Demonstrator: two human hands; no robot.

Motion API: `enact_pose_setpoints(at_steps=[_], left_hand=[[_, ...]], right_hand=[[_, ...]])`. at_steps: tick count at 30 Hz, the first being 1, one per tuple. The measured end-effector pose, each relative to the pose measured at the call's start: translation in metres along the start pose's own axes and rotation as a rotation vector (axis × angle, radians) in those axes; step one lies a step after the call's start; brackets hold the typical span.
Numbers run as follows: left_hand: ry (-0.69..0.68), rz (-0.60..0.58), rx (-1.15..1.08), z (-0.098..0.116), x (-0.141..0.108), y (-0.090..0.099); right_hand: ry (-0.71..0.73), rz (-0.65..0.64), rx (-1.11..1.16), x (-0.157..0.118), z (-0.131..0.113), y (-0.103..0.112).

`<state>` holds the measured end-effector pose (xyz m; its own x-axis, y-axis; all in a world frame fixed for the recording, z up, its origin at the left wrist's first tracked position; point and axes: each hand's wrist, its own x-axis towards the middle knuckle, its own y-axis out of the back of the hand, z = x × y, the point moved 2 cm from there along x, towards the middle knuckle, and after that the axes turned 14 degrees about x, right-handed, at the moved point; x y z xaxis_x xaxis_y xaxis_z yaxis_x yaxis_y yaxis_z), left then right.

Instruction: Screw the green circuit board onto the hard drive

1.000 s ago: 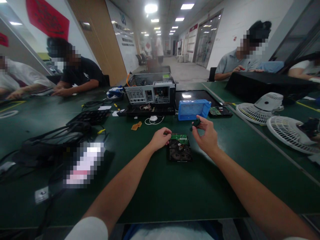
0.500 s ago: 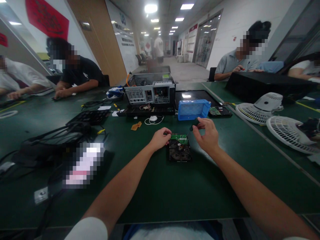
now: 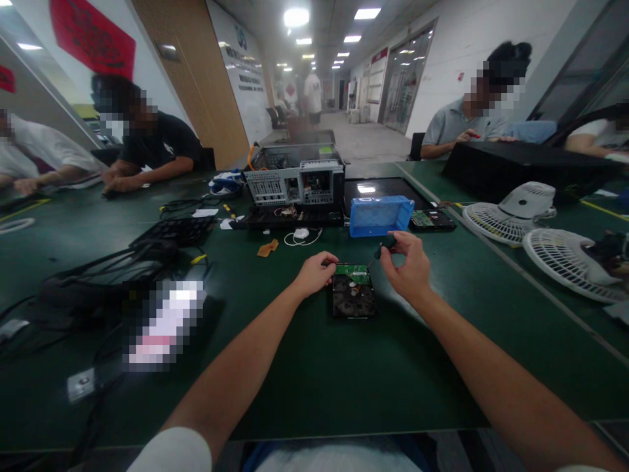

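Note:
A hard drive [image 3: 354,298] with a green circuit board at its far end lies on the dark green table [image 3: 358,387]. My left hand [image 3: 317,273] grips the drive's far left corner with thumb and fingers. On the other side, my right hand [image 3: 407,262] holds a dark-handled screwdriver [image 3: 384,245] between thumb and fingers. Its thin shaft slants down to the drive's far right corner; whether the tip sits in a screw is too small to tell.
Beyond the drive stand an open computer case [image 3: 295,183] and a blue plastic box [image 3: 381,216]. Fan parts [image 3: 565,262] lie to the right, black cables and a bag [image 3: 83,282] to the left. Several people sit around the table.
The screwdriver handle has tilted slightly and my right fingers have shifted a little on it. My left hand and the drive have stayed in place.

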<state>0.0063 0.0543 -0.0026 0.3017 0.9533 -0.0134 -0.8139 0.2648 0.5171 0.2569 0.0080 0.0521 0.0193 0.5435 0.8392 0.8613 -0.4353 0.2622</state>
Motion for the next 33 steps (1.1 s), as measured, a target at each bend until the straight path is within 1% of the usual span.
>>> enact_pose_setpoints(at_steps=[5,11,15,21,33], left_hand=[[-0.044,-0.009,0.057,0.0,0.002,0.0],[-0.051,-0.013,0.117,0.0,0.001,0.002],[-0.064,-0.018,0.12,-0.001,0.001,0.003],[-0.084,-0.022,0.121,-0.001,0.002,0.001],[-0.073,-0.019,0.117,-0.001,0.003,0.0]], right_hand=[[0.032,0.004,-0.039,0.001,-0.003,0.001],[0.071,-0.038,-0.056,0.006,-0.013,0.002],[0.061,-0.04,-0.046,0.006,-0.014,0.002],[0.016,-0.042,-0.03,0.002,-0.008,0.001],[0.117,-0.029,-0.105,0.006,-0.016,0.001]])
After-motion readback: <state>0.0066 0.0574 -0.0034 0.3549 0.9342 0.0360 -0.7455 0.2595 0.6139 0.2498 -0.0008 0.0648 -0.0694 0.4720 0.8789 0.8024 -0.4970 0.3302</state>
